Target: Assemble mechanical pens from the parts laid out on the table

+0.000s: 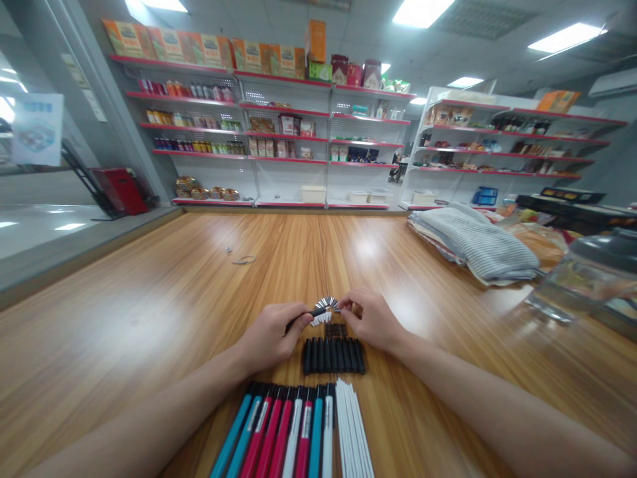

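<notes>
My left hand point(271, 335) is closed around a thin black pen part point(304, 315), its tip pointing right. My right hand point(371, 318) pinches something small at a fan of silver clips point(327, 303); I cannot make out what it holds. Between the hands lie small white pieces point(321, 318) and small dark pieces point(336, 329). Just nearer to me sits a row of black pen caps point(333, 355). At the front edge lie several teal, red and white pen barrels point(281, 431) beside a bundle of white refill tubes point(353, 428).
The wooden table point(164, 299) carries folded striped cloth point(478, 245) at the right, a clear lidded container point(587, 279) further right, and a small ring and metal bit point(243, 259) far ahead. Store shelves point(279, 133) line the back wall.
</notes>
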{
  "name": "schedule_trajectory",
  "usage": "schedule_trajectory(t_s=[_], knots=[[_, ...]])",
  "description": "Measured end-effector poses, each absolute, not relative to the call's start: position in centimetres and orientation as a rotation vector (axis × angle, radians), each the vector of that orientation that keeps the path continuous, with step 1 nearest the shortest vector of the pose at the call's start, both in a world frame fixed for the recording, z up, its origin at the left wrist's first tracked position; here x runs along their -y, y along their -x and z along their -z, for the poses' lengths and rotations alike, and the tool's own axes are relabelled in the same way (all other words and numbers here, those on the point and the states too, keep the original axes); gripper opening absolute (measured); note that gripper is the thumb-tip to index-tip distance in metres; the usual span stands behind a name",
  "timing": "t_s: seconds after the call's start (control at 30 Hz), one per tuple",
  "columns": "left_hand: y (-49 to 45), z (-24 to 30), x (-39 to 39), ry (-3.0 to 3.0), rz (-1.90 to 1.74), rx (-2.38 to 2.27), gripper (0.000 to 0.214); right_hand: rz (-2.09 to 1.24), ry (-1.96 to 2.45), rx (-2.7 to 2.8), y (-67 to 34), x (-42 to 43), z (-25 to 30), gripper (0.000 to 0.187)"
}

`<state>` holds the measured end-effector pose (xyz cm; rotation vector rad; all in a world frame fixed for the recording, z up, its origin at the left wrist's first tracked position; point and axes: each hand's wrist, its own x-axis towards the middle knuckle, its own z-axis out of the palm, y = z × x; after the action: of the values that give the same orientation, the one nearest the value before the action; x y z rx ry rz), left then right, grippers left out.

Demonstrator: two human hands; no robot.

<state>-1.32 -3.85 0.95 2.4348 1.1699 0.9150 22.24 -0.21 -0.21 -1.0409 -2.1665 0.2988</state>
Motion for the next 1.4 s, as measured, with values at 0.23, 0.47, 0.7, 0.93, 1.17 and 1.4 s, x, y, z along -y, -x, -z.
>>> schedule_trajectory(t_s=[0.23, 0.47, 0.7, 0.93, 1.17, 1.4], knots=[[1.22, -0.89, 3.89, -2.434, -0.905, -1.179, 0.022, -0.300, 1.064, 2.174, -22.21, 0.04, 0.47, 0.011], [1.26, -0.91, 3.88, -2.436, -0.909, -1.186, 0.021, -0.294, 1.062, 2.184, -22.27, -0.05, 0.60, 0.012], [1.27, -1.04, 3.93, -2.448, -0.906, -1.182, 0.021, -0.286, 1.078, 2.183, -22.35, 0.01, 0.62, 0.012], [1.33, -0.88, 3.92, -2.477, -0.871, -1.223, 0.021, -0.279, 1.089, 2.181, -22.32, 0.00, 0.60, 0.011], [1.15, -1.15, 4.14, -2.463, -0.981, -1.259, 0.017, -0.275, 1.104, 2.177, -22.34, -0.06, 0.65, 0.010], [1.10, -0.68, 4.04, -2.076, -1.305, -1.201, 0.014, -0.280, 1.114, 2.181, -22.27, 0.06, 0.47, 0.009]])
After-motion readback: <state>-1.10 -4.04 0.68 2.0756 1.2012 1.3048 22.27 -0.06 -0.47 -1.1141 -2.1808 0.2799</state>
